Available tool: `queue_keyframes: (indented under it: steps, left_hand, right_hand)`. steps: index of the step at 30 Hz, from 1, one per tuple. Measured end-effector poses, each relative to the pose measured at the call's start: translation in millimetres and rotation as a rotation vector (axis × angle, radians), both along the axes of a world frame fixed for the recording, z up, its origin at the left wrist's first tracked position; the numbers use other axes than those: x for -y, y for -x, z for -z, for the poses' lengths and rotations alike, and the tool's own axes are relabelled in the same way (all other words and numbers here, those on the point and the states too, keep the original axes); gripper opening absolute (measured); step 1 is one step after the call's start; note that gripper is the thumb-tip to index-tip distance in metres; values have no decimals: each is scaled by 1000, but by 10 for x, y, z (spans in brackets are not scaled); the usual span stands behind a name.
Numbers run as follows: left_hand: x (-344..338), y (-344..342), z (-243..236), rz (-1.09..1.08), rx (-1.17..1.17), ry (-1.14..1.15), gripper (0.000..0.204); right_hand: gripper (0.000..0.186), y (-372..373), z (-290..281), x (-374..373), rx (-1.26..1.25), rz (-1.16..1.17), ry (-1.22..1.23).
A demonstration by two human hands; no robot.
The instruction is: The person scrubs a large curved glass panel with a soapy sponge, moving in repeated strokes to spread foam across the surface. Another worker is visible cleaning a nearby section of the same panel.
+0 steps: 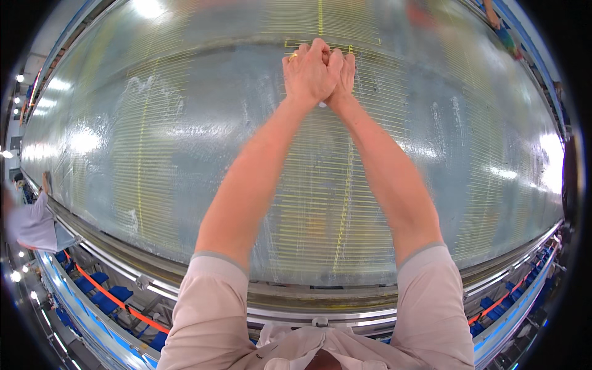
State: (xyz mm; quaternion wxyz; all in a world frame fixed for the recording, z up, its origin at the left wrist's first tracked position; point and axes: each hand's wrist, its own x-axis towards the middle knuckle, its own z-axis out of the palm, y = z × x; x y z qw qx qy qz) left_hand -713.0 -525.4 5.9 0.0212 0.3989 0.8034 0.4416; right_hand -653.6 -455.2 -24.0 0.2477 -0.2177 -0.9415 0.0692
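Note:
Both my arms stretch out over a wide, glossy grey-green surface (216,105) marked with bands of thin yellow lines. My left hand (307,77) has curled fingers and a yellow ring-like band on one finger. Pressed close beside it and partly covered is my right hand (343,77), its fingers also bent downward. The two hands touch and bear on the surface near a yellow bracket-shaped mark (333,43). A small white bit (322,105) shows below the wrists. Whatever the fingers hold is hidden beneath them.
A metal rail (345,316) runs along the near edge, in front of my body. At the far left a person in a light sleeve (38,222) reaches onto the surface; another person's arm (491,13) shows at the far right. Blue bins (111,297) lie below.

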Motion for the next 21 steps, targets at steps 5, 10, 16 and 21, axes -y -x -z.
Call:
queue_keyframes:
  steps: [5, 10, 16, 21]
  left_hand:
    - [705, -716, 23, 2, 8, 62, 29]
    - [1767, -1796, -43, 32, 35, 22, 32]
    - [2898, -2746, -201, 74, 76, 85, 39]
    - [2876, -2740, -225, 26, 62, 64, 38]
  right_hand:
    - [13, -705, 230, 622, -173, -34, -3]
    - [19, -1802, 175, 1676, -25, -34, 24]
    - [17, -2794, -83, 2828, 60, -60, 93]
    - [15, -2769, -69, 2811, 33, -69, 83]
